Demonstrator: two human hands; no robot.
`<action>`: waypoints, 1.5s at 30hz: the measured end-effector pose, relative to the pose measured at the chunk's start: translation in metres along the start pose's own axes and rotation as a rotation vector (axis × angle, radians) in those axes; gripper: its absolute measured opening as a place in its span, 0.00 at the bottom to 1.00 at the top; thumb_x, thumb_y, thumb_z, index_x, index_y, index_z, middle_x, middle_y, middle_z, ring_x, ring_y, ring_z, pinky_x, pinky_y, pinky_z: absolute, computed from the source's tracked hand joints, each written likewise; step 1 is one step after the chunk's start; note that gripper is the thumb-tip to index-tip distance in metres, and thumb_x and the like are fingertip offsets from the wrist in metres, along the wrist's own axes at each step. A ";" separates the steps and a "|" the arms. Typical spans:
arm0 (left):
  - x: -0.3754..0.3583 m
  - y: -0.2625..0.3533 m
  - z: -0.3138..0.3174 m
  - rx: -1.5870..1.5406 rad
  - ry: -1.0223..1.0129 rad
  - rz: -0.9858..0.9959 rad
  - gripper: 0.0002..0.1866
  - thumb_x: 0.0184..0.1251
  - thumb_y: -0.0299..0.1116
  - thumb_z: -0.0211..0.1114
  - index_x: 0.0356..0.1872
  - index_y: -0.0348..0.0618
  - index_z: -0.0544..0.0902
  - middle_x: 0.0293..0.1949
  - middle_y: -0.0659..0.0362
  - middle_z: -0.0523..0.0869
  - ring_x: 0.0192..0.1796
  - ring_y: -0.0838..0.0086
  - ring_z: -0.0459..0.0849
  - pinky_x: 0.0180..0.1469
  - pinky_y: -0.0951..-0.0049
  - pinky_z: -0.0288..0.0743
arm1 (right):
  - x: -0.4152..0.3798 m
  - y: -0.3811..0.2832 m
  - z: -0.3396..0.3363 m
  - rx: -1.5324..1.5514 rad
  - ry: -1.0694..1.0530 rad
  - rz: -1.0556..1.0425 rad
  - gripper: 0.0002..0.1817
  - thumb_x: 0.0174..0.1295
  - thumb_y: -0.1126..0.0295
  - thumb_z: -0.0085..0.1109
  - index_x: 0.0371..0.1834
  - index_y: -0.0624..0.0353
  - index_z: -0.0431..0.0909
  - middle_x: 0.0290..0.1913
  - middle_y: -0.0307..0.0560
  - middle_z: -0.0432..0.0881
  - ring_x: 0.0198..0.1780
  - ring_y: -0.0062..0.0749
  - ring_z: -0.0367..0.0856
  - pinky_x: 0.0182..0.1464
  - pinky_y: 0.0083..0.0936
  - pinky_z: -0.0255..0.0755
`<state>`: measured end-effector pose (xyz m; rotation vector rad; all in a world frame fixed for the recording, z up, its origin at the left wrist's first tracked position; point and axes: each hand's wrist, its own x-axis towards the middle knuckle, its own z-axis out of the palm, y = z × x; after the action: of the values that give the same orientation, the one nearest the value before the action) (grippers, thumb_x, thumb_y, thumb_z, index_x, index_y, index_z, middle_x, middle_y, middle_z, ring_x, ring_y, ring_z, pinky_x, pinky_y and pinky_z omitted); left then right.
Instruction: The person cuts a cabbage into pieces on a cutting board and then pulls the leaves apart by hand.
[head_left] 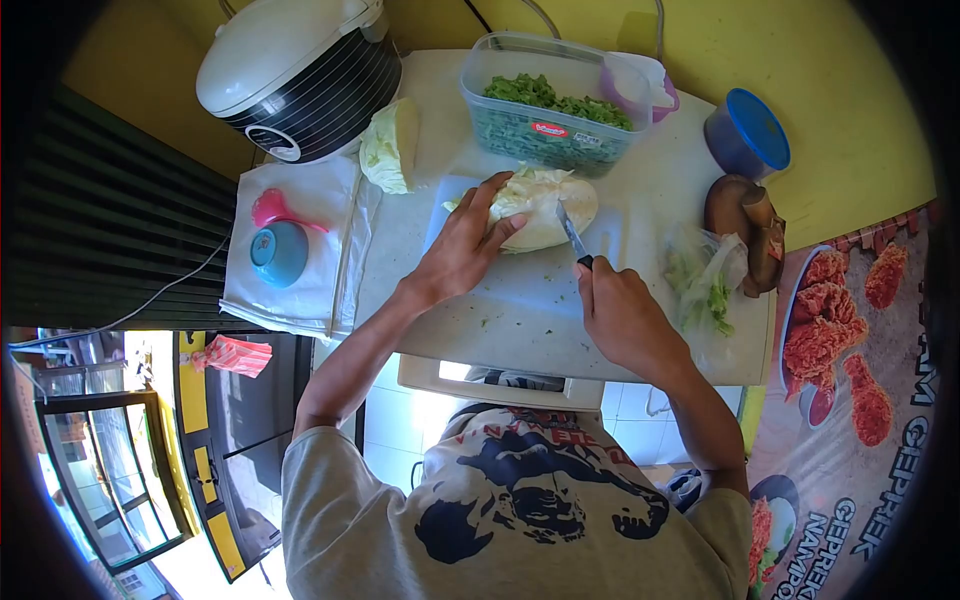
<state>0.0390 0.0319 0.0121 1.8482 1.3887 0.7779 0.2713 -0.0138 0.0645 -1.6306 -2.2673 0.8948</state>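
Observation:
A pale piece of cabbage (545,212) lies on a white cutting board (530,285) in the middle of the table. My left hand (475,232) grips it from the left, fingers over the top and thumb along the near side. In my right hand (622,305) is a knife (572,232) with a black handle, its blade pointing up and left against the cabbage's face. Small green scraps dot the board. Just behind the board stands a clear plastic container (548,135) with chopped green leaves in it.
Another cabbage wedge (390,147) sits beside a rice cooker (305,85) at the back left. A blue bowl (279,253) and pink scoop (275,208) rest on white wrapping sheets (330,275). To the right are a bag of greens (705,275), a stone mortar (735,215) and a blue-lidded tub (750,132).

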 end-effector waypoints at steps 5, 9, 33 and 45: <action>-0.001 0.016 0.001 -0.209 -0.023 -0.224 0.34 0.81 0.49 0.55 0.75 0.36 0.61 0.66 0.35 0.73 0.50 0.53 0.87 0.58 0.57 0.80 | 0.014 -0.006 0.044 0.059 0.104 0.082 0.20 0.80 0.63 0.44 0.38 0.73 0.71 0.21 0.71 0.78 0.27 0.70 0.81 0.31 0.53 0.76; 0.002 0.016 0.000 -0.305 -0.005 -0.207 0.34 0.82 0.50 0.54 0.75 0.35 0.60 0.57 0.38 0.79 0.36 0.63 0.86 0.45 0.63 0.82 | 0.025 -0.004 0.054 0.091 0.148 0.040 0.20 0.80 0.63 0.43 0.37 0.72 0.71 0.22 0.72 0.78 0.27 0.72 0.81 0.31 0.54 0.76; -0.023 0.018 0.027 0.096 0.191 0.069 0.36 0.75 0.38 0.64 0.78 0.41 0.58 0.59 0.37 0.74 0.62 0.44 0.77 0.61 0.53 0.75 | -0.056 -0.024 -0.076 -0.284 0.026 0.018 0.19 0.77 0.65 0.49 0.33 0.70 0.77 0.19 0.65 0.78 0.24 0.62 0.81 0.32 0.50 0.75; -0.029 0.024 0.036 0.165 0.267 0.072 0.42 0.71 0.38 0.70 0.79 0.38 0.57 0.55 0.36 0.75 0.54 0.43 0.83 0.54 0.52 0.79 | -0.037 -0.049 -0.089 -0.496 -0.134 -0.104 0.17 0.72 0.69 0.51 0.29 0.72 0.80 0.28 0.65 0.81 0.33 0.56 0.84 0.41 0.44 0.80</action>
<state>0.0731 -0.0071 0.0087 1.9855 1.6012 1.0030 0.2910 -0.0262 0.1702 -1.6451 -2.8043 0.4475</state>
